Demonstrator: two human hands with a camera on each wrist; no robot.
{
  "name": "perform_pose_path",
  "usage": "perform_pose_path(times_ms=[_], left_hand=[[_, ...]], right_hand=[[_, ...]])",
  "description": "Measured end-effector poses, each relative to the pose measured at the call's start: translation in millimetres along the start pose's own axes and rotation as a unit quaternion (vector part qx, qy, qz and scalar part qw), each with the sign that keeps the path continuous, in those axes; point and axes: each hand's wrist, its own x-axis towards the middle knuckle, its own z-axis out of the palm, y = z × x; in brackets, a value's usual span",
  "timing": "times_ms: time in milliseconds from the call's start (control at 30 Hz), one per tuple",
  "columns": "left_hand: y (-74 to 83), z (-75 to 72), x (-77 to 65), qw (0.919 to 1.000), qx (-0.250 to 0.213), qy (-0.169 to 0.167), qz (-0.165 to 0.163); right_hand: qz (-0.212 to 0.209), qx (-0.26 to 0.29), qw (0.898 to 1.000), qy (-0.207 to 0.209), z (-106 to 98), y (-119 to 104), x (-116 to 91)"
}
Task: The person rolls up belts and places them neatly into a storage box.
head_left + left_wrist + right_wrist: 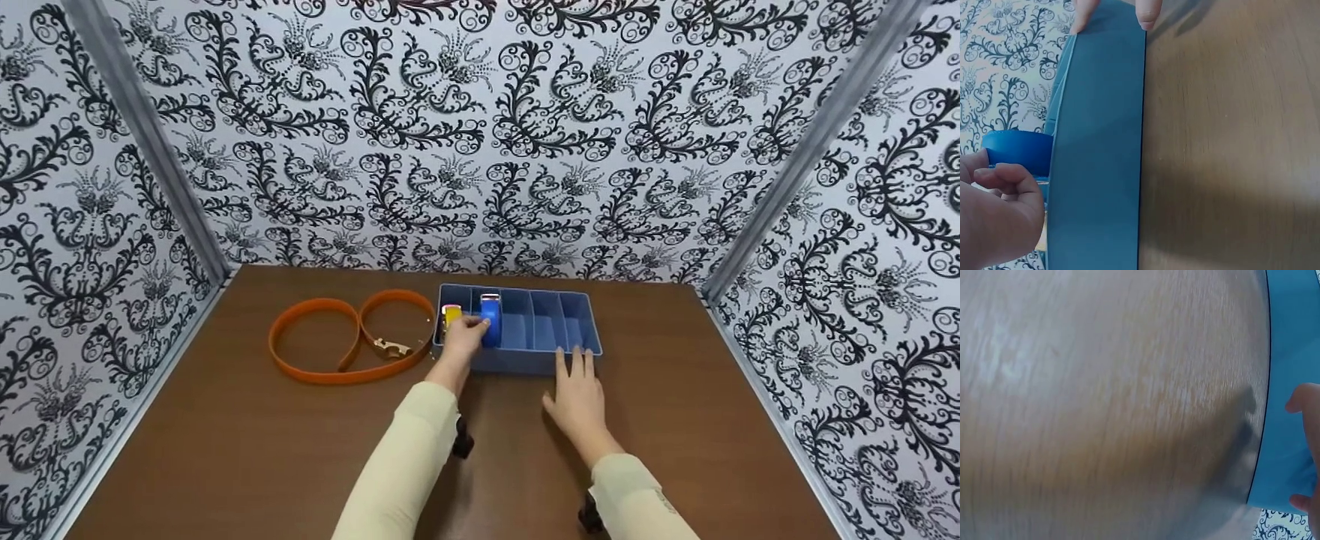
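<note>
A blue-grey divided organizer box (517,363) sits near the back of the table. My left hand (462,341) pinches a rolled blue belt (491,309) with a metal buckle, at the second compartment from the left. In the left wrist view the blue belt (1019,151) rises past the box rim beside the thumb and curled fingers. A yellow rolled strap (451,313) stands in the leftmost compartment, partly hidden behind that hand. My right hand (582,394) rests its straight, spread fingers on the front rim near the right corner; in the right wrist view, fingers (1311,410) lie against the box wall.
Left of the box, an orange belt (315,377) lies in two loops with a gold-coloured buckle (392,348), one loop close to the box's left side. Patterned wall panels (480,150) enclose the wooden table (262,450) at the back and sides.
</note>
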Motion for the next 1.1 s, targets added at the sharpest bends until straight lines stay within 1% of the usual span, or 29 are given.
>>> perform_pose_path(times_ms=[100, 300, 400, 533, 633, 700, 800, 867, 933, 1100], left_hand=[[-3.9, 2.3, 1.9, 0.9997, -0.007, 0.009, -0.022], [-9.2, 4.2, 9.4, 0.9982, -0.021, 0.022, -0.051], [-8.6, 5.6, 10.3, 0.9977, -0.011, 0.024, -0.062], [-5.1, 7.4, 8.5, 0.9971, 0.018, 0.031, -0.068], [-2.1, 8.3, 7.0, 0.9963, 0.048, 0.034, -0.063], [-0.3, 8.5, 6.4, 0.9949, 0.078, 0.036, -0.052], [1.5, 8.5, 6.0, 0.9899, 0.131, 0.040, -0.034], [2.3, 8.4, 6.4, 0.9845, 0.168, 0.044, -0.025], [3.7, 8.2, 6.6, 0.9790, 0.198, 0.040, -0.025], [9.1, 8.9, 7.9, 0.9608, 0.273, 0.029, -0.041]], right_hand=[[-0.002, -0.001, 1.000, 0.001, 2, -1, -2], [-0.004, -0.007, 1.000, 0.018, 6, -2, -3], [-0.001, -0.005, 1.000, 0.019, 6, -2, -3], [0.002, -0.001, 1.000, 0.012, 6, -1, -4], [0.002, -0.004, 1.000, 0.008, 6, 0, -4], [0.001, -0.006, 1.000, 0.009, 7, 0, -4], [0.002, -0.008, 1.000, 0.008, 6, 0, -4], [0.004, -0.008, 1.000, 0.006, 6, 0, -5], [0.004, -0.009, 1.000, 0.005, 6, 0, -5], [0.001, -0.010, 1.000, 0.014, 7, -1, -5]])
